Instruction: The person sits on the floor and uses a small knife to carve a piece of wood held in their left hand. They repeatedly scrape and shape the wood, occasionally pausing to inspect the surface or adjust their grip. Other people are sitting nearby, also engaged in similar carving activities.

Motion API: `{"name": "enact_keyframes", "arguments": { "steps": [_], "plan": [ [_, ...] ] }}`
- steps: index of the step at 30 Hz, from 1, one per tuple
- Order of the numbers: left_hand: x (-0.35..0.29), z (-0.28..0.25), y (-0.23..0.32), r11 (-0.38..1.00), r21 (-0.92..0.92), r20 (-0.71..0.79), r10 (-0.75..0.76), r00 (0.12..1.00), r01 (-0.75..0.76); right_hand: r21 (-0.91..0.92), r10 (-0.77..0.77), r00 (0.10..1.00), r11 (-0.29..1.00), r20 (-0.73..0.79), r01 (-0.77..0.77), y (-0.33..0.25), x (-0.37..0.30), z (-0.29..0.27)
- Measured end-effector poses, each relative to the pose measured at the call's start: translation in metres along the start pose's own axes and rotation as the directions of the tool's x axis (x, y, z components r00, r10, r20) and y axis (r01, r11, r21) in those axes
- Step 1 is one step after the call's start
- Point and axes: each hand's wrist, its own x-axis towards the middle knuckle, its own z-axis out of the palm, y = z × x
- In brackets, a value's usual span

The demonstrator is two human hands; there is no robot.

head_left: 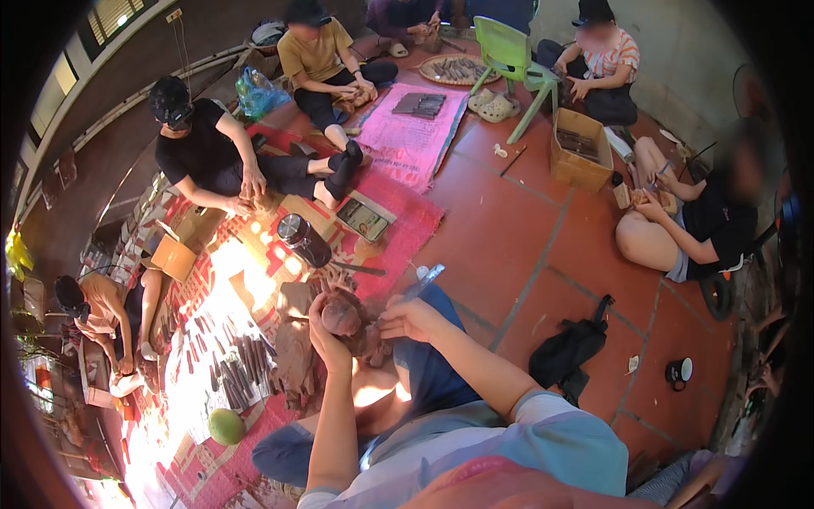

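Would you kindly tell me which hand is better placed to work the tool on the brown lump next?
The right hand, probably: it holds the pale tool beside the brown lump, while the left hand is occupied cupping that lump from below.

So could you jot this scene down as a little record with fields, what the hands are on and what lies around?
setting: red tiled floor with woven mats, several people seated at work
left hand: cups a rounded brown clay-like lump
right hand: pinched on a slim pale blue tool beside the lump
near the left: dark carved sticks laid out, round green fruit
near the right: black bag, dark mug
further off: green plastic chair, cardboard box
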Motion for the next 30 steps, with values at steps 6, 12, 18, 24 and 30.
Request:
{"name": "enact_keyframes", "arguments": {
  "steps": [6, 12, 18, 24, 30],
  "plan": [
    [0.011, 0.005, 0.013, 0.994, 0.105, -0.021, 0.024, 1.000, -0.022, -0.025, -0.055, 0.998, 0.998, -0.001, 0.055, -0.009, 0.002, 0.014],
    [0.003, 0.011, 0.018, 0.973, 0.223, -0.040, 0.072, 0.997, -0.062, -0.002, -0.107, 0.994, 0.994, -0.027, 0.107, -0.008, -0.012, 0.017],
    [-0.002, 0.012, 0.025, 0.992, -0.082, -0.015, -0.092, 0.996, 0.091, 0.072, -0.105, 0.994, 0.992, -0.015, 0.106, 0.003, -0.013, 0.012],
    [0.005, 0.004, 0.010, 0.999, -0.017, -0.024, -0.031, 0.999, 0.031, 0.237, -0.054, 0.999, 0.970, -0.003, 0.053, 0.013, -0.015, 0.011],
    [0.005, 0.008, 0.014, 0.999, 0.049, -0.034, 0.014, 0.999, -0.013, 0.181, -0.113, 0.994, 0.977, -0.009, 0.113, 0.011, -0.016, 0.011]
  ]
}}
